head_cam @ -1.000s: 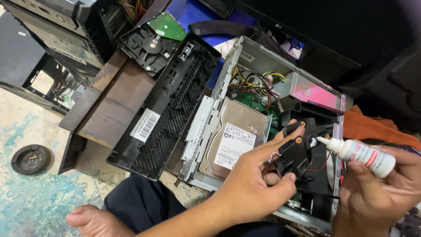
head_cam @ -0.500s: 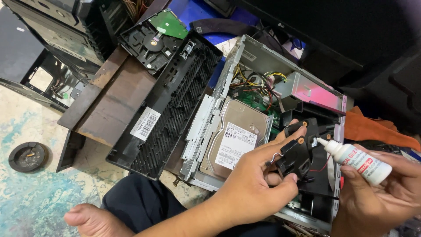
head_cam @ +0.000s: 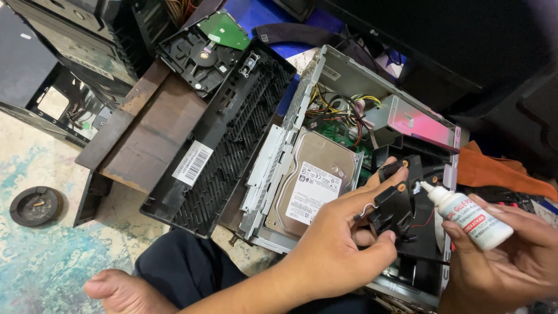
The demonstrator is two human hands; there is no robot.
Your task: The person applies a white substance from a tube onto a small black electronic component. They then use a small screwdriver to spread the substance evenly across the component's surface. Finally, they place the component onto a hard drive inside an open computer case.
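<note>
**A:** What have I got in each hand right now?

**B:** My left hand (head_cam: 331,244) is wrapped around a small black fan (head_cam: 395,200), fingers curled under it and thumb pressed along its near edge, so it is gripped, not loose. My right hand (head_cam: 500,267) is closed around a small white squeeze bottle (head_cam: 468,215) with a red band on its label. The bottle is tilted, nozzle pointing left toward the fan.

**A:** Is the nozzle touching the fan?

**B:** It sits just beside the fan's right edge, at a white spot there. I cannot tell if the tip truly makes contact.

**A:** And where is the fan, relative to everything else?

**B:** I hold it above the right part of the open computer case (head_cam: 349,75), which lies on its side in front of me. Just left of the fan, inside the case, lies a silver hard drive (head_cam: 317,180) with a white label. Behind it runs a bundle of coloured wires (head_cam: 343,107).

**A:** Anything beside the case?

**B:** A black perforated panel (head_cam: 232,139) leans against its left side, with a second, bare hard drive (head_cam: 200,58) at its far end. A round black disc (head_cam: 35,205) lies well apart on the stained floor, and my bare foot (head_cam: 125,293) shows at the bottom.
</note>
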